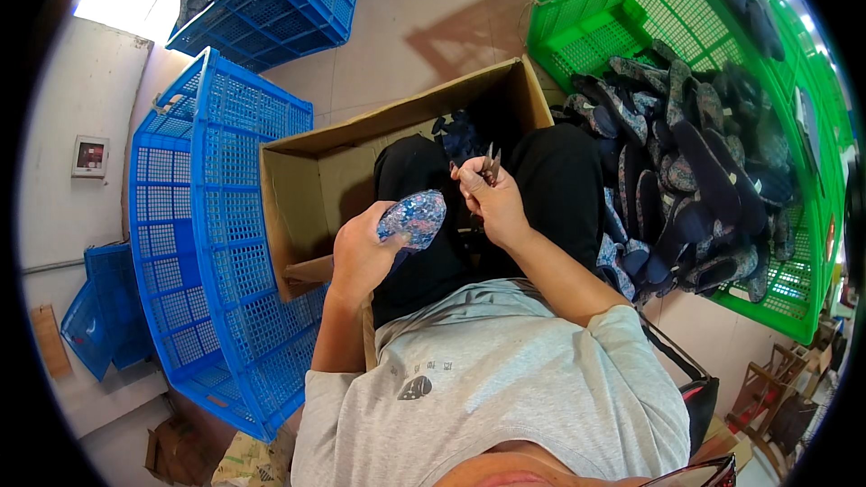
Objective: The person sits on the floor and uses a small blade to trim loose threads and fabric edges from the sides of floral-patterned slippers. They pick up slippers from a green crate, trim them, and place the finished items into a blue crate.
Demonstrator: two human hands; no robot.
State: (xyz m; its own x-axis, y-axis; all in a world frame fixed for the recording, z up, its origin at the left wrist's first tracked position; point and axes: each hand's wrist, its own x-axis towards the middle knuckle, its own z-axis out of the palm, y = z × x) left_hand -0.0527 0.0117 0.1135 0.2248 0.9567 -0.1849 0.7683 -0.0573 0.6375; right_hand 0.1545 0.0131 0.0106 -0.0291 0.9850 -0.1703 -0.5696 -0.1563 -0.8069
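My left hand (359, 248) is closed round an insole (417, 216) with a blue, pink and white speckled face. It is held above my lap, with the thumb lying on its lower edge. To its right, my right hand (501, 209) grips a small pair of scissors (492, 162) whose pointed blades stick up past the fingers. The blades and the insole are apart. Part of the scissors is hidden in the hand. Below my hands and between my knees, dark scraps (458, 135) lie in an open cardboard box (298, 182).
A green crate (767, 311) on the right holds a heap of dark and speckled insoles (690, 171). Close on the left stands a blue crate (212, 243). Another blue crate (289, 13), at the far left, holds dark pieces. Tiled floor (397, 27) shows beyond the box.
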